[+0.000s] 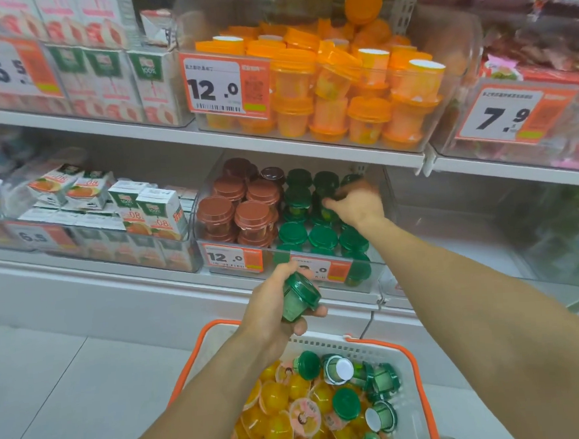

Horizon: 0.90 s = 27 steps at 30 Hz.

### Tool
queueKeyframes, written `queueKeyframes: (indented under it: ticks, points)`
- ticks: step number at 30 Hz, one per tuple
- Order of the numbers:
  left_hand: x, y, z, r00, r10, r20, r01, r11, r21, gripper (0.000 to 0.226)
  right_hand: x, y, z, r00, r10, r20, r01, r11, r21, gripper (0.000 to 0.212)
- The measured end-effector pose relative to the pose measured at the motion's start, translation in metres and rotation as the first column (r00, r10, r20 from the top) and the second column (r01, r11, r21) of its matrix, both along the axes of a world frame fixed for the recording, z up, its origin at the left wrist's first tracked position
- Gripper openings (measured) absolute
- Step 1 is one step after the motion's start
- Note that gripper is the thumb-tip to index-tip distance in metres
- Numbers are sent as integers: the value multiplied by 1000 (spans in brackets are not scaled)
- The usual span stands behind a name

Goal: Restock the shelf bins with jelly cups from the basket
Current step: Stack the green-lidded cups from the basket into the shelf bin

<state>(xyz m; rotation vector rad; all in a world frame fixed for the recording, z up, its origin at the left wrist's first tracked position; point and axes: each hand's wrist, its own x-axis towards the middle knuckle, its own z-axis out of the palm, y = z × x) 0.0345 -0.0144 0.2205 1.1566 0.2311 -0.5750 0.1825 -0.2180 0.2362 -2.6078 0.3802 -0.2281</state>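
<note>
Left hand (270,308): grip wrapped round one green cup (299,298), lid tilted up and right; held above the basket's far rim, in front of the lower bin.
Right hand (356,203): reaching into the right side of the lower bin (377,186), among the stacked green cups (323,236). Blurred; fingers look curled at a cup, but cannot tell if they hold it.
Lower bin: brown cups (233,211) left, green right; green side well filled, some room at the far right.
Upper bin (444,108): orange cups (327,91) heaped high.
Basket (422,391): near, below the arms; several green cups (347,404) on the right, many yellow cups (277,423) on the left.
Progress: partway by my reading. Green restock is well along; held cup plus basket greens remain, and the yellow ones are untouched.
</note>
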Motion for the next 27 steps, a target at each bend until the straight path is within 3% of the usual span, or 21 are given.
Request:
queueKeyframes:
  ticks: [6, 16, 19, 21, 23, 25, 27]
  points:
    - [-1, 5, 2, 1000, -17, 19, 18, 999, -32, 35, -5, 3, -8, 997, 4, 80, -21, 977, 213, 46]
    - [-4, 3, 4, 1000, 28, -12, -29, 996, -80, 39, 1, 5, -4, 997, 79, -25, -74, 984, 165, 45]
    - [-3, 2, 3, 999, 44, -16, -46, 990, -130, 43, -9, 6, 1, 991, 81, 110, -94, 988, 123, 42]
    - [-3, 1, 2, 999, 50, -7, -51, 987, -152, 38, -29, 10, 10, 964, 87, 252, -127, 981, 145, 28]
    - [-3, 0, 4, 999, 38, 12, -35, 983, -181, 30, -59, 16, 22, 948, 225, 224, -280, 925, 257, 17]
    - [-3, -2, 6, 999, 14, 38, -5, 977, -212, 27, -94, 21, 36, 895, 441, 69, -419, 778, 467, 23]
    - [-2, -5, 5, 997, 2, 81, 17, 973, -228, 42, -121, 19, 42, 815, 578, -40, -448, 672, 590, 35]
